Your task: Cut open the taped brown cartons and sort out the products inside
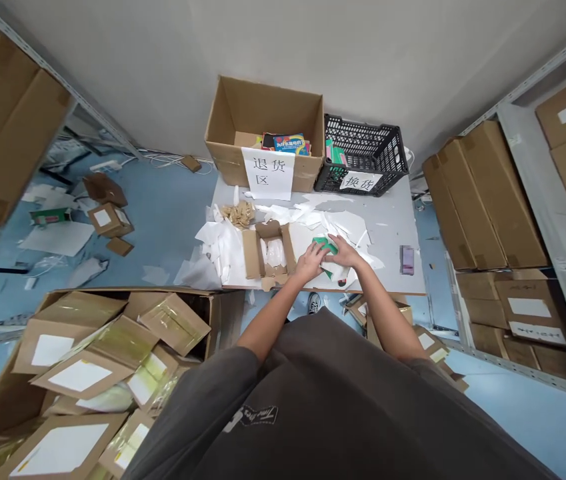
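Observation:
My left hand (311,261) and my right hand (343,253) are both on a green and white packet (329,245) near the front edge of the table. The fingers of both hands bend over it, left hand on its left side and right hand on its right. Just left of my hands stands a small open cardboard box (291,248) with white wrapped material (273,253) inside. Crumpled brown paper (239,213) lies behind that box. Torn white paper (220,243) is spread around it and behind my hands.
At the table's back stand a large open cardboard box (273,100) with books and a black crate (367,143). A phone (407,260) lies on the right. A big carton of parcels (83,373) is at lower left; shelves with boxes (487,193) flank the right.

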`<state>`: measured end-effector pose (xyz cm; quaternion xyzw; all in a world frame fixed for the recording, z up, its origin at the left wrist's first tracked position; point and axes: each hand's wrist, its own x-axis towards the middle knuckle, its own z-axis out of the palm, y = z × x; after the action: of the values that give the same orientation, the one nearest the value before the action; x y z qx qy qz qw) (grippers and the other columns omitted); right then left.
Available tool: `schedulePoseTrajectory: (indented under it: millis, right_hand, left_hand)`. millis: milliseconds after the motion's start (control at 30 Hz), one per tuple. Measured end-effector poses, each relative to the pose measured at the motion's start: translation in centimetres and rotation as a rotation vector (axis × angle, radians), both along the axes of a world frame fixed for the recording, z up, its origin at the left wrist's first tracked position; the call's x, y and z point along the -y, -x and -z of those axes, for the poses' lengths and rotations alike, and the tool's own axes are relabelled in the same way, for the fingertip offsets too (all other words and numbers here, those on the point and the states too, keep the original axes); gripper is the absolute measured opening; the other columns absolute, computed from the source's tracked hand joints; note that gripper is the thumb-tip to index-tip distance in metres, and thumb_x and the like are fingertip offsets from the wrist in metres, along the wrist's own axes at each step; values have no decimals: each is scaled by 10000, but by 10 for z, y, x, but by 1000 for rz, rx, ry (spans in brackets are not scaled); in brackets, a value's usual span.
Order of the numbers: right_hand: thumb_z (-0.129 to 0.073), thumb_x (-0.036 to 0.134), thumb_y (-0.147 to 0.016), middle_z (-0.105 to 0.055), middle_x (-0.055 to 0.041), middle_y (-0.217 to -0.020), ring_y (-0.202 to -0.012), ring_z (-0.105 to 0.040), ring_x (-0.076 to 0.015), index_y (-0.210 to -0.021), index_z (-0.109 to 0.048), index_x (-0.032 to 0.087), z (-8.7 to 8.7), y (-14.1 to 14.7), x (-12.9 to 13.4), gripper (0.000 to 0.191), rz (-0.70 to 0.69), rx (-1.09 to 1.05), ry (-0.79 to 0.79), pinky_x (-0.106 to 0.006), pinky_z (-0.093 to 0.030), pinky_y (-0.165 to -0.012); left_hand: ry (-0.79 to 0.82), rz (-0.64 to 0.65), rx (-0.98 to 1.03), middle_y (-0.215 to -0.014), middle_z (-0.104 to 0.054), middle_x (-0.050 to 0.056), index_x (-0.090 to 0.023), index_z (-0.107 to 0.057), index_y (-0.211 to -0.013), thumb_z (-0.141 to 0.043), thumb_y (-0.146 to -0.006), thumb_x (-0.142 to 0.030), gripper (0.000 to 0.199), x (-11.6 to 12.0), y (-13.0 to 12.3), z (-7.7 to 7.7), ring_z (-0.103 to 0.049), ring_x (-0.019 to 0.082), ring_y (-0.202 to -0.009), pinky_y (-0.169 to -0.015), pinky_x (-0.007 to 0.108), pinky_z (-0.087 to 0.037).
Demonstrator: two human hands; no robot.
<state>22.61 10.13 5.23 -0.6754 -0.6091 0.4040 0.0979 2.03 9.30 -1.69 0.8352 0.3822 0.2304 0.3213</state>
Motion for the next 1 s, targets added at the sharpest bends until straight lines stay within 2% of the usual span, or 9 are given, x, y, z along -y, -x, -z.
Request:
schedulePoseTrajectory:
  millis: [100,233,333,400,567,700,800,867,1000]
  right_hand:
    - [-858,569,-850,-593,-134,-1628,-1527,-536,-353,-1514,-676,236,31,-24,-3,764,75,-140,11,-499,-404,-1287]
    - [-671,466,-979,-794,-92,-1304,-1281,-699,-293,-1211,-807,228,81,-36,-5,359,200,-266,7,-474,-488,-1198]
    - [-554,397,-991,-822,-74,-1185,-1218,-717,-281,-1069,-824,227,111,-40,-5,328,323,-279,16,-462,-500,-1179]
    - [-502,416,-1003,-821,-78,-1188,-1235,-712,-281,-1045,-821,227,123,-44,-5,374,370,-309,10,-454,-491,-1189]
    - [-486,632,-1021,-781,-80,-1338,-1348,-656,-302,-1155,-792,241,127,-53,-5,514,376,-441,-84,-468,-429,-1250]
    - [-537,730,-979,-762,-76,-1376,-1377,-632,-312,-1237,-768,259,122,-59,10,584,317,-483,-97,-486,-422,-1260]
    - [-622,725,-933,-738,-79,-1418,-1403,-622,-326,-1344,-740,293,125,-62,27,608,249,-505,29,-517,-447,-1239]
    - [-745,689,-857,-676,-96,-1517,-1458,-585,-341,-1485,-665,310,128,-60,35,738,159,-531,92,-525,-468,-1221]
    - [-921,526,-696,-478,-115,-1714,-1544,-496,-361,-1654,-488,306,131,-40,38,1074,-4,-513,-8,-530,-436,-1263]
  left_hand:
    - [167,-62,38,-1574,-604,161,-187,-609,-1485,-751,-864,-178,636,6,-16,28,-554,354,-1489,-1224,493,-514]
    - [360,-131,42,-1435,-675,151,-155,-623,-1411,-787,-810,-154,623,2,-29,65,-661,325,-1313,-1134,433,-551]
    - [430,-193,21,-1312,-709,131,-147,-652,-1315,-839,-711,-136,633,-11,-39,86,-680,314,-1213,-1072,422,-568]
    - [479,-229,38,-1241,-721,108,-153,-670,-1243,-880,-655,-148,624,-19,-44,95,-685,292,-1147,-1046,410,-572]
    - [588,-405,100,-1109,-759,58,-203,-665,-1206,-948,-642,-216,632,-14,-40,104,-724,269,-1049,-970,415,-602]
    - [552,-590,103,-1255,-771,133,-228,-616,-1342,-961,-686,-260,742,16,-38,101,-732,358,-1210,-1044,518,-593]
    - [557,-719,78,-1345,-749,181,-211,-551,-1439,-938,-723,-280,817,32,-47,100,-717,389,-1281,-1080,560,-578]
    - [579,-788,49,-1377,-729,210,-187,-512,-1482,-929,-737,-294,861,36,-56,98,-701,406,-1313,-1083,564,-573]
    - [599,-802,-6,-1487,-648,243,-145,-473,-1544,-914,-753,-276,915,41,-70,92,-646,400,-1396,-1127,487,-544]
